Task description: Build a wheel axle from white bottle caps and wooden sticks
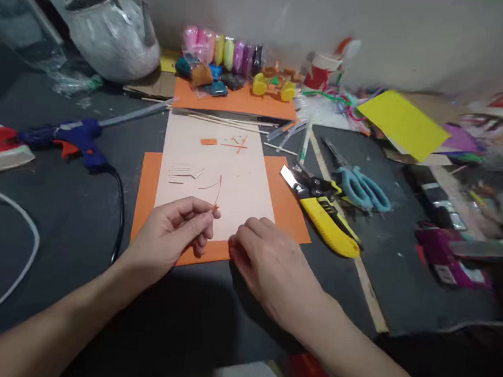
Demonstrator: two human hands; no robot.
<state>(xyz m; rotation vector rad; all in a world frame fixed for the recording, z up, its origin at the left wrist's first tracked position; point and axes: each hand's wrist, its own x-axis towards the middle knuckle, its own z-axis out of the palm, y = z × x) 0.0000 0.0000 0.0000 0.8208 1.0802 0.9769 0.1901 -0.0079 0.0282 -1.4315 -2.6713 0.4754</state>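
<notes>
Between the thumb and index finger of my left hand [183, 230] is a small orange piece [215, 208] with a thin curved strand rising from it; its exact kind is too small to tell. My right hand [267, 261] rests at the near edge of the white sheet [251, 194], fingers curled down, and whatever they may hold is hidden. On the sheet lie several short pale sticks [179, 171], a small orange rectangle [209, 142] and crossed thin orange strips [237, 147]. An orange sheet [148, 187] lies under the white one.
Left stands a blue glue gun [83, 136] with its black cord. Right of the sheets lie a yellow utility knife [330, 225] with its blade out, pliers [320, 185] and blue-handled scissors [359, 187]. Bagged coloured clay [226, 54] and a silver kettle-shaped pot [111, 35] are behind.
</notes>
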